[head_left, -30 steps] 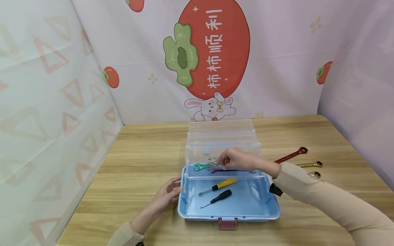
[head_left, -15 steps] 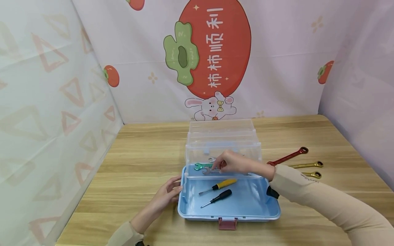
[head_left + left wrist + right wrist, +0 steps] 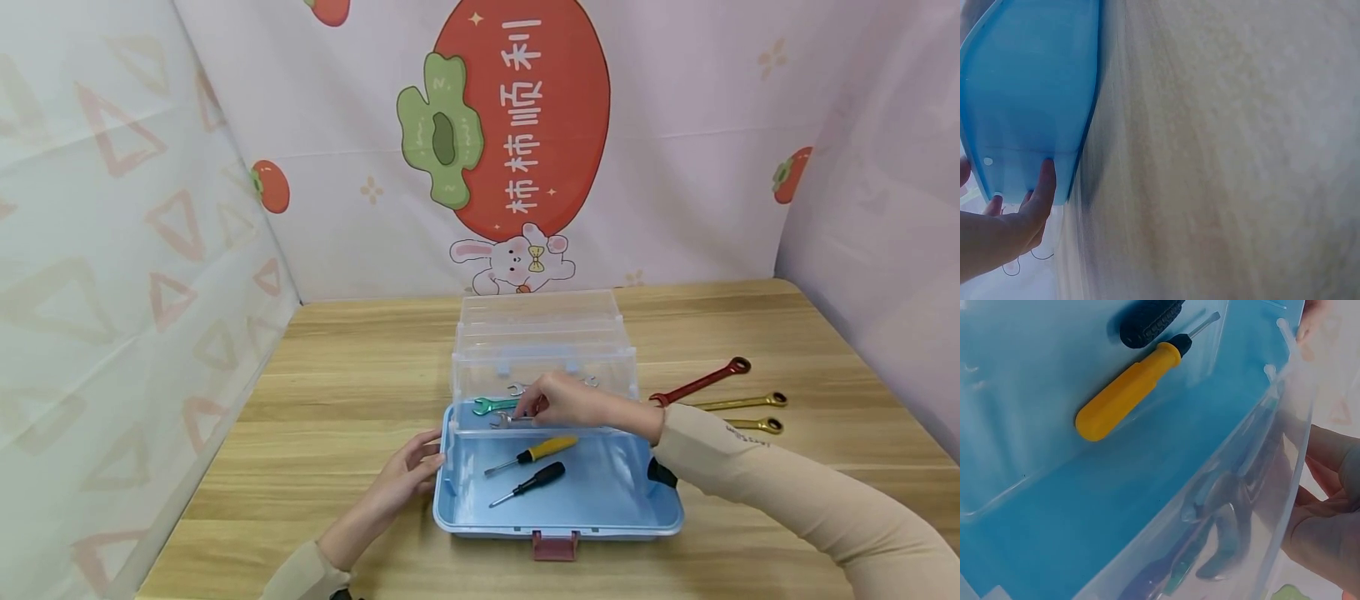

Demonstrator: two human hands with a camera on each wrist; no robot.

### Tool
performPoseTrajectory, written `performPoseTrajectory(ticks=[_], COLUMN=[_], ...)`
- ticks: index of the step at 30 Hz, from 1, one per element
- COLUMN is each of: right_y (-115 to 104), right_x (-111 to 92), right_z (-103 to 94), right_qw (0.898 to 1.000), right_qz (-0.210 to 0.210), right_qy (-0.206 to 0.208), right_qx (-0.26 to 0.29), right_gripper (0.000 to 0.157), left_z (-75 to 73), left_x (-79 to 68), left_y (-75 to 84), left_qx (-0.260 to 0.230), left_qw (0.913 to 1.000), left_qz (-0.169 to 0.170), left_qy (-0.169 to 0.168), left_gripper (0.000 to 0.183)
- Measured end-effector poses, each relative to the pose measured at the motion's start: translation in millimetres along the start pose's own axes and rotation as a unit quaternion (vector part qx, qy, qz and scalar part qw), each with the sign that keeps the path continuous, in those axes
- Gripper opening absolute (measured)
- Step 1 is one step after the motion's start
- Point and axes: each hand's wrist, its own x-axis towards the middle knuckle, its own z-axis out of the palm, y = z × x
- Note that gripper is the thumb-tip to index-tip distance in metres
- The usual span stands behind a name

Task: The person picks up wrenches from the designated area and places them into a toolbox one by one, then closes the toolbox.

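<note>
A blue toolbox [image 3: 667, 517] with fold-out clear trays [image 3: 465, 367] stands open on the table. My right hand [image 3: 562, 400] reaches into the front tray and pinches a silver open-end wrench [image 3: 501, 420], whose jaw points left. Beside it lie a green wrench [image 3: 487, 406] and another silver wrench [image 3: 516, 389]. A purple wrench [image 3: 1147, 581] shows through the clear wall in the right wrist view. My left hand [image 3: 411, 471] rests against the toolbox's left side, fingers mostly straight on the blue wall [image 3: 1029, 81]. The right fingertips are partly hidden behind the tray wall.
In the toolbox bottom lie a yellow screwdriver [image 3: 551, 447] and a black screwdriver [image 3: 543, 477]. Right of the box, a red wrench [image 3: 701, 382] and two gold wrenches [image 3: 757, 401] lie on the wooden table [image 3: 337, 367]. A pink latch [image 3: 554, 547] hangs at the front.
My right hand has shifted slightly left, and the silver wrench has moved left and down in the front tray. My left hand has stayed on the toolbox's side.
</note>
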Motion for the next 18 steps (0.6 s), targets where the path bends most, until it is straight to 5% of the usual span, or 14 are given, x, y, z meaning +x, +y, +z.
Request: performPoseTrajectory(ticks=[18], right_y=[-5.8], right_x=[-1.6], right_z=[5.5], right_qw=[0.997], right_qz=[-0.003], right_qy=[0.016], right_qx=[-0.07], right_gripper=[0.018], left_z=[-0.1], left_x=[1.1], left_y=[-0.4], left_qx=[0.006], left_qw=[0.9999], left_qz=[-0.005], left_qy=[0.007], left_gripper=[0.056])
